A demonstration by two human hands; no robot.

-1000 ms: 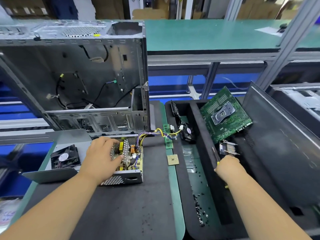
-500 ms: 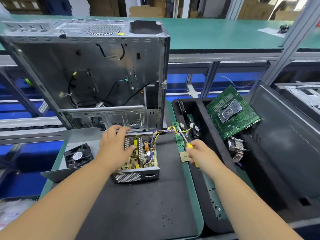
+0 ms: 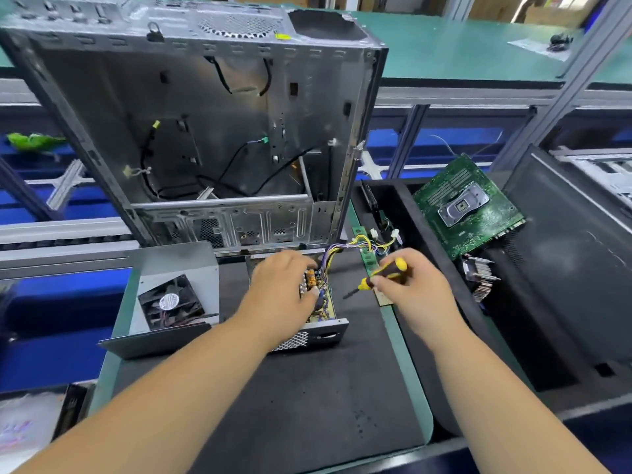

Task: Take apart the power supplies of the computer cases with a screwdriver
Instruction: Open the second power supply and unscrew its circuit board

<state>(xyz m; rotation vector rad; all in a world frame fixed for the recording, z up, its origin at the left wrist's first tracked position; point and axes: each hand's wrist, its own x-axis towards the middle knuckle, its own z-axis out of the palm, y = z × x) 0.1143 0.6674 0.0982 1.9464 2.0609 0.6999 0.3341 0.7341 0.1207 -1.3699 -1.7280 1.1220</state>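
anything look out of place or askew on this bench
The green motherboard lies tilted, propped against the wall of the black foam tray rather than flat. The power supply's wire bundle trails over the mat edge into that tray. Nothing looks spilled.

Green-topped workbench (image 3: 444,53) on grey metal framing (image 3: 578,80), blue panels (image 3: 455,145) beneath.

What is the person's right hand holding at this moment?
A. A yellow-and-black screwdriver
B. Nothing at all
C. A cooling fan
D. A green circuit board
A: the right hand grips a yellow-and-black screwdriver, tip aimed toward the opened power supply.
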